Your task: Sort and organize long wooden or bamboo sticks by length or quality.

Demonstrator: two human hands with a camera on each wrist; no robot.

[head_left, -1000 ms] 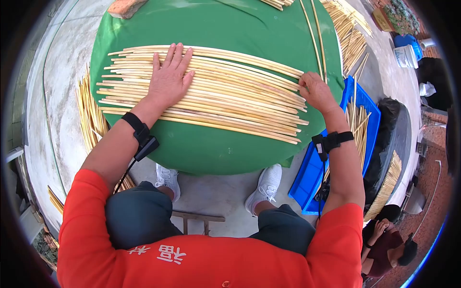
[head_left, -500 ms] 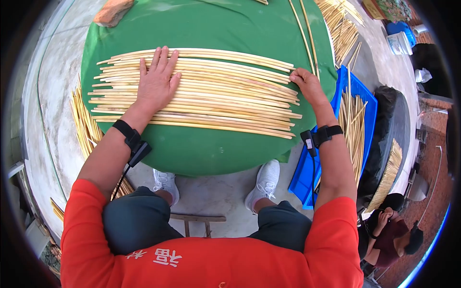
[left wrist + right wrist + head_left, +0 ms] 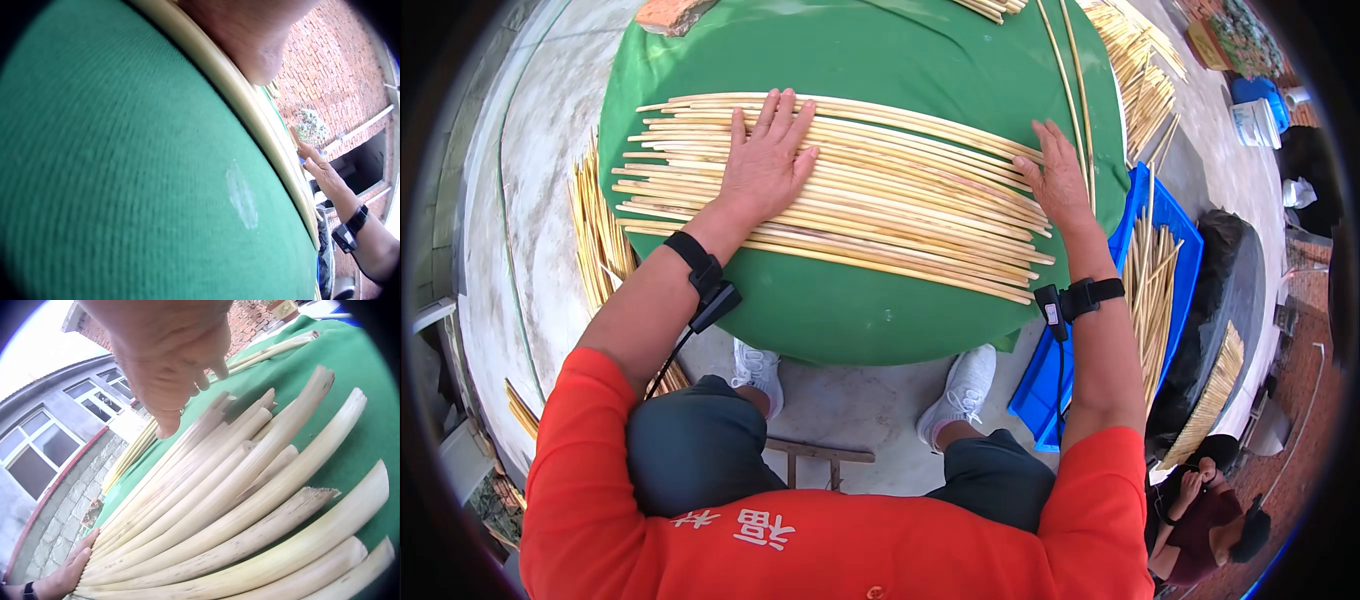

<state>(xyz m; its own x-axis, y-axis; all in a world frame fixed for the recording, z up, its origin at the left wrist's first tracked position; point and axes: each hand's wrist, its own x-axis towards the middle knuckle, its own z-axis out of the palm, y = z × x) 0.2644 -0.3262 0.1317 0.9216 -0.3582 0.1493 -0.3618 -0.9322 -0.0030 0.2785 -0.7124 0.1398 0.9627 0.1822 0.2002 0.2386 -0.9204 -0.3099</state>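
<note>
A row of pale yellow stalks (image 3: 900,190) lies side by side across the green cloth (image 3: 850,325) on a round table. My left hand (image 3: 765,170) rests flat on the left part of the row, fingers spread. At the right end is my right hand (image 3: 1060,180), its fingers extended and thumb near the tips of the upper stalks. The right wrist view shows that hand (image 3: 172,356) over the uneven cut ends (image 3: 319,384), with nothing gripped. In the left wrist view, one stalk (image 3: 250,119) borders the cloth beneath the left hand (image 3: 250,44).
Two longer stalks (image 3: 1072,90) lie beyond the right hand. A brick (image 3: 673,14) sits at the far left of the table, and more stalks (image 3: 990,8) at the far edge. A blue crate (image 3: 1040,390) holding stalks stands to the right. Another person (image 3: 1210,520) sits lower right.
My right hand's fingers, earlier bent in at the upper stalk ends, are now straightened and raised. The left hand stays flat on the row. The head view has shifted slightly.
</note>
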